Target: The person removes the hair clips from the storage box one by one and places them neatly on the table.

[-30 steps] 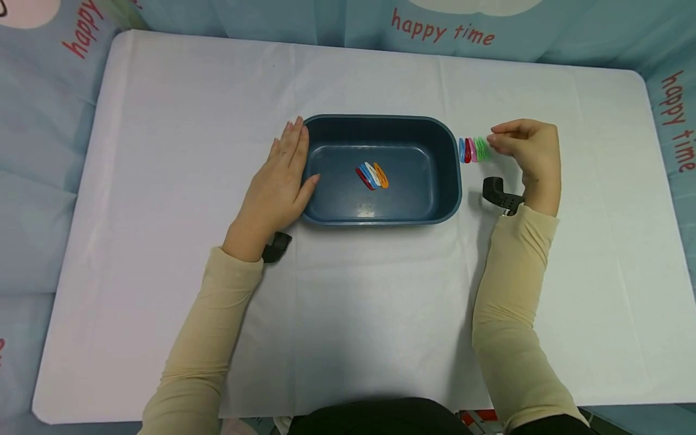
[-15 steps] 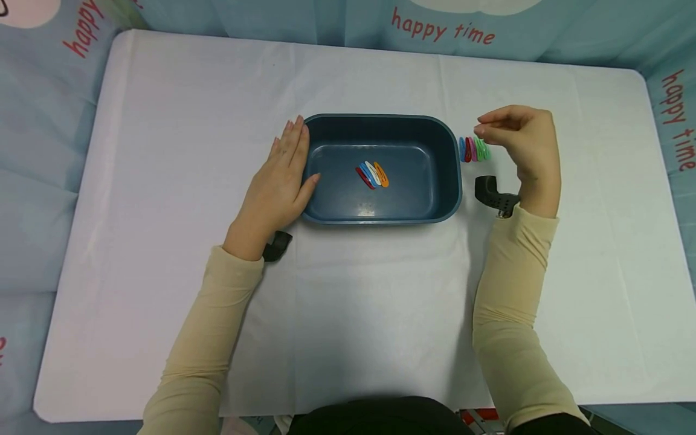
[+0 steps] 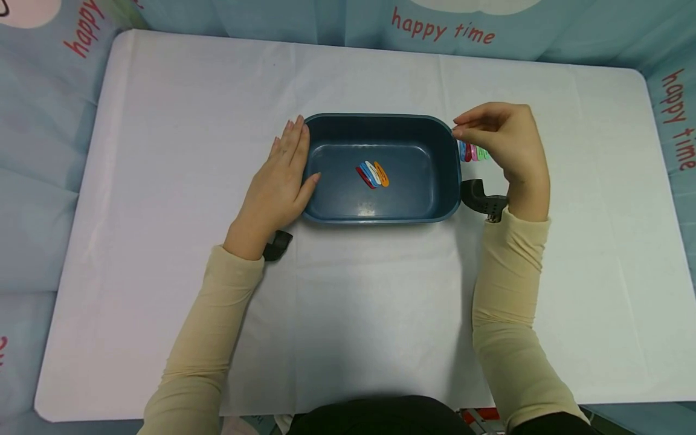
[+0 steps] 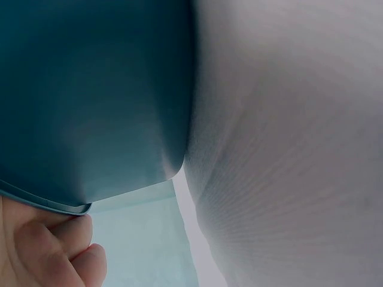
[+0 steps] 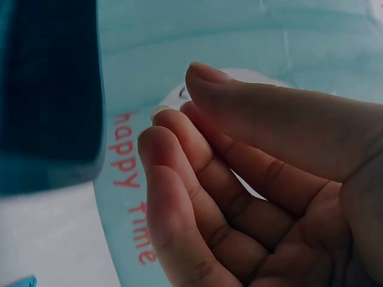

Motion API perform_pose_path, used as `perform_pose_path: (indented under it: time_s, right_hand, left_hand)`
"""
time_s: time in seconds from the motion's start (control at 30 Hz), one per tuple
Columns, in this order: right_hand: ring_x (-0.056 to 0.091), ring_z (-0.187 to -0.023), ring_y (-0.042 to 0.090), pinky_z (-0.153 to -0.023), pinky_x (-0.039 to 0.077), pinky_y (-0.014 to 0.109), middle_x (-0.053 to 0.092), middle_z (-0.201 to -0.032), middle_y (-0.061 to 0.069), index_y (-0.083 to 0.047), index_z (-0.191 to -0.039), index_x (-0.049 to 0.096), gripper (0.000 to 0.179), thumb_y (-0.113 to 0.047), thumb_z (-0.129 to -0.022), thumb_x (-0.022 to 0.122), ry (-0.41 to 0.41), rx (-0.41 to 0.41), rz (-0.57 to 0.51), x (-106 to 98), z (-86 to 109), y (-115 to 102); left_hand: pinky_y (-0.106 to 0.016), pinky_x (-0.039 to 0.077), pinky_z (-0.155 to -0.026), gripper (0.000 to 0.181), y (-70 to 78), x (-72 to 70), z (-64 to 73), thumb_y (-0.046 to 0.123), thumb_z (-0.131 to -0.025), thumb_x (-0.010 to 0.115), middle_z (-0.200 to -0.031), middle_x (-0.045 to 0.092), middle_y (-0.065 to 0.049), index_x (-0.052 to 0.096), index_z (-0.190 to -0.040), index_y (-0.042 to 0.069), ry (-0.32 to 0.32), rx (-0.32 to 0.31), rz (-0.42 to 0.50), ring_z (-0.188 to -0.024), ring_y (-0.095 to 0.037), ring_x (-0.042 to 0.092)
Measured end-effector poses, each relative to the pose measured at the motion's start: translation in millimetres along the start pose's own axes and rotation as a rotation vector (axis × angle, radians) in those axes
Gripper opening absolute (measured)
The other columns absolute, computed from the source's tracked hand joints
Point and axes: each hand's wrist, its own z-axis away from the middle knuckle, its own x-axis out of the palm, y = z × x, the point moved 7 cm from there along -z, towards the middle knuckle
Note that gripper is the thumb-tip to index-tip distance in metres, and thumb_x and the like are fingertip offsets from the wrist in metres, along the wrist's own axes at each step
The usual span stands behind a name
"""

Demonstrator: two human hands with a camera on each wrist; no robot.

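Note:
A dark blue tray [image 3: 337,205] sits mid-table, with several hair clips [image 3: 373,175] in red, blue, white and orange lying together on its floor. Along the tray's left rim lies my left hand [image 3: 280,175], fingers straight and thumb reaching over the edge. In the left wrist view its fingertips [image 4: 81,239] show at the rim. My right hand [image 3: 505,136] is at the tray's upper right corner, fingers loosely bent and nothing visible between them. Just beneath it, a row of clips [image 3: 473,152] in blue, red, pink and green lies beside the tray, partly covered.
The table has a white cloth [image 3: 348,314]. A light blue curtain [image 3: 348,27] printed with red words surrounds its back and sides. Each wrist carries a black camera mount [image 3: 481,198]; the right one is close to the tray's right wall.
My right hand has risen from beside the green clips and moved left to the tray's right edge, now overlapping the clip row. The left hand and tray stay put.

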Motion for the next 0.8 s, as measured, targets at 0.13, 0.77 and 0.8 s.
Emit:
perform_pose_path:
  time_s: [0.13,0.77,0.8]
  right_hand:
    - [0.063,-0.068,0.011,-0.062,0.047,0.018,0.069,-0.076,-0.004,0.002,-0.09,0.073,0.013,-0.003,-0.078,0.076,-0.04,-0.011,0.035,9.6,1.8,-5.8]
    - [0.065,-0.076,0.013,-0.073,0.047,0.02,0.068,-0.081,-0.005,0.008,-0.099,0.069,0.022,-0.007,-0.084,0.071,-0.168,-0.057,0.201,45.4,4.2,-15.9]
    - [0.065,-0.076,0.013,-0.073,0.047,0.02,0.068,-0.082,-0.004,0.007,-0.1,0.069,0.021,-0.007,-0.084,0.071,-0.175,-0.058,0.203,47.1,4.3,-16.1]
  left_hand:
    - [-0.039,0.005,-0.114,0.067,0.2,0.1,-0.3,0.03,-0.101,0.04,-0.156,0.003,-0.017,0.009,-0.147,-0.008,0.002,0.0,0.0,-0.144,-0.023,-0.002]
    - [-0.039,0.005,-0.114,0.067,0.2,-0.3,-0.8,0.029,-0.101,0.039,-0.156,0.003,-0.018,0.009,-0.147,-0.008,0.002,0.005,0.006,-0.144,-0.023,-0.002]
    - [-0.038,0.005,-0.114,0.067,0.2,-0.4,-1.0,0.029,-0.101,0.039,-0.156,0.003,-0.018,0.009,-0.147,-0.008,0.0,0.004,0.005,-0.144,-0.023,-0.002]
